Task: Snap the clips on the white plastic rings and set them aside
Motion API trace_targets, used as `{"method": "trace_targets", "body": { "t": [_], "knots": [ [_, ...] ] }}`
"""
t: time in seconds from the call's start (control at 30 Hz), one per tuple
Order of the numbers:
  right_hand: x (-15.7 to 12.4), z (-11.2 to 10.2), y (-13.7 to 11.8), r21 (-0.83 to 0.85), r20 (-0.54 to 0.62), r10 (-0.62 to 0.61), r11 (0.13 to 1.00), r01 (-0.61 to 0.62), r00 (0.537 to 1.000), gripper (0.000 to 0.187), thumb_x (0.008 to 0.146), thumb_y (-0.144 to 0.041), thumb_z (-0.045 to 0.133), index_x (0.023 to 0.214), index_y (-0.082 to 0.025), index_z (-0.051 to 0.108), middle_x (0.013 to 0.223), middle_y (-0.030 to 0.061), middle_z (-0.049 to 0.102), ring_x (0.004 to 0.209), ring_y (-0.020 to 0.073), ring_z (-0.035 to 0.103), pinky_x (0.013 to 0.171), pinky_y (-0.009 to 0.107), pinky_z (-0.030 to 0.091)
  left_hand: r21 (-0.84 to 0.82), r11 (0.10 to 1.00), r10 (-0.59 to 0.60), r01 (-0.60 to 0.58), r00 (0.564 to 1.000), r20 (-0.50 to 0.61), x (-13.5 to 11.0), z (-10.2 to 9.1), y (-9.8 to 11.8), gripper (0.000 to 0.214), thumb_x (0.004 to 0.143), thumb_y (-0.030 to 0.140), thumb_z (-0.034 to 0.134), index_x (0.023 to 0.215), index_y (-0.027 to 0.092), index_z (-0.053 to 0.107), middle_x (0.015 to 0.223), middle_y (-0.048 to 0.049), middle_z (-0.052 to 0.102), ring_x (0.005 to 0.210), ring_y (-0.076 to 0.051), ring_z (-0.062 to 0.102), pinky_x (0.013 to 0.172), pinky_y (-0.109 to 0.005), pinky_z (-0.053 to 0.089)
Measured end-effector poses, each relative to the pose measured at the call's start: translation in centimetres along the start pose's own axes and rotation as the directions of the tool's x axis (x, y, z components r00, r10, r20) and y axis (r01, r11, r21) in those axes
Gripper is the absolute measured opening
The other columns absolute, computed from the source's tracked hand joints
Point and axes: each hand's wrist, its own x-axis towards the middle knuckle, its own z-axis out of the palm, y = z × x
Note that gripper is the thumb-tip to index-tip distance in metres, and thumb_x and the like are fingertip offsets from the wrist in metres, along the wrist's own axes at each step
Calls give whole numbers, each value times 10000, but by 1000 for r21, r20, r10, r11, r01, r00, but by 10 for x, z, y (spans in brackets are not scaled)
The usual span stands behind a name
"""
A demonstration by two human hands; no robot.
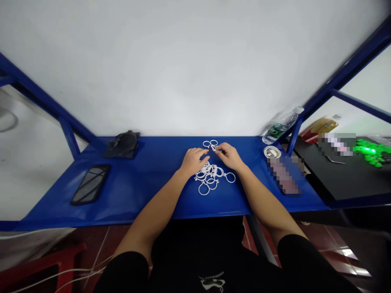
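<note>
A loose pile of several thin white rings (210, 173), with small tabs or eyelets on them, lies on the blue table (146, 191) in front of me. My left hand (193, 160) is at the pile's left edge, its thumb and fingers apart and nothing visible between them. Beyond the pile, my right hand (229, 156) pinches a white ring by its small end piece (213, 149) between thumb and fingertips. Just past my fingertips two ring loops (207, 144) show side by side. Whether both loops belong to the held piece is too small to tell.
At the left are a black phone (91, 185) and a crumpled black plastic bag (124, 143). To the right stand a water bottle (282, 127), a tape roll (272, 152) and a blurred-out item (284, 177). Blue frame bars (295, 138) and a white wall border the table.
</note>
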Motion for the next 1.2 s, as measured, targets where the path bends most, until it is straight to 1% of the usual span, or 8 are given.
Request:
{"method": "trace_targets", "body": {
  "t": [0.07,0.27,0.37,0.5,0.7,0.97,1.07,1.2],
  "knots": [
    [-1,3,-7,24,28,-21,1000,20,999,147,1024,-343,631,996,-229,720,934,50,719,768,183,636,725,321,526,-9,1000,11,-11,1000,-23,0,0,1,220,981,293,717,1191,239,751,1071,-58,805,999,-241,740,929,-429,518],
    [-3,11,-20,47,85,-73,996,70,994,174,1019,-365,648,1025,-232,760,854,27,734,712,161,641,678,287,497,-34,999,40,-42,997,-67,0,0,-1,158,1027,315,656,1065,242,791,1033,-59,819,965,-231,754,934,-431,524],
    [-3,13,-21,22,31,-66,998,65,997,174,1013,-372,664,1051,-244,774,862,28,753,704,161,651,683,290,508,-37,998,39,-42,997,-72,0,-1,-1,194,1047,311,614,1078,249,795,1037,-66,819,981,-233,754,938,-437,527],
    [-6,14,-22,-3,-64,-70,998,70,995,168,1022,-359,654,1030,-244,776,902,51,776,774,191,699,730,321,548,-59,997,49,-53,996,-70,-1,0,2,204,1057,316,597,1047,251,790,1022,-50,821,964,-223,749,925,-424,523],
    [-7,17,-28,-3,-62,-73,997,72,995,153,1028,-298,619,1028,-238,761,898,53,781,803,202,721,753,327,567,-66,998,15,-20,997,-79,-1,2,3,187,1048,324,619,964,235,759,958,-40,811,936,-220,744,903,-406,514],
    [-6,15,-34,12,-63,-94,995,95,994,193,1050,-329,577,1009,-241,744,899,51,773,807,199,714,756,330,563,-40,999,31,-34,996,-79,-2,1,6,269,1074,366,566,913,223,727,875,-42,778,876,-218,722,908,-410,507],
    [-6,13,-34,-26,-74,-98,995,97,992,199,1053,-335,570,1018,-244,744,904,52,773,816,205,712,756,335,562,-40,999,17,-21,995,-95,-1,1,8,267,1078,377,561,960,230,749,934,-45,797,919,-218,735,954,-419,506],
    [-6,6,-25,-121,-102,-62,991,49,993,244,1067,-348,538,1047,-240,756,959,77,781,877,228,718,810,355,565,-52,998,12,-17,995,-99,1,-1,8,252,1082,331,553,1215,234,744,1079,-58,811,1030,-224,746,990,-418,503]
  ]
}}
